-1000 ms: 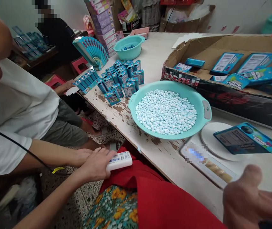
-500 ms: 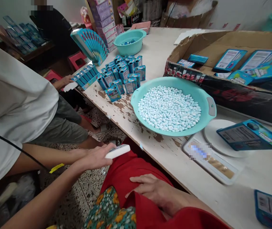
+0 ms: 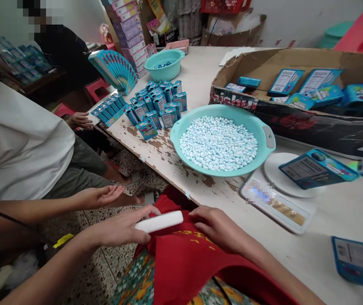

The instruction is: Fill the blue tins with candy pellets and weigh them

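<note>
My left hand (image 3: 122,226) is closed around a slim white slab with rounded edges (image 3: 160,222), held above my lap; its exact kind does not show. On the red apron (image 3: 181,264) rests my right hand (image 3: 215,222), fingers loosely extended and nothing seen in them. Close behind the slab is a co-worker's hand (image 3: 110,195), palm up and bare. On the table beyond my hands stands a turquoise basin (image 3: 175,146) full of small white candies (image 3: 218,144). A kitchen scale (image 3: 275,205) bears a tilted blue box (image 3: 316,169).
Several small blue boxes (image 3: 159,103) stand upright left of the basin. An open carton (image 3: 241,99) with larger blue boxes is at the back right. Another blue box (image 3: 359,260) lies near the right edge. The table's worn front edge (image 3: 162,173) runs beyond my lap.
My left hand has brought the white slab rightward and lower over my lap. The co-worker's hand has come away from it and turned palm up. My view has shifted slightly right.
</note>
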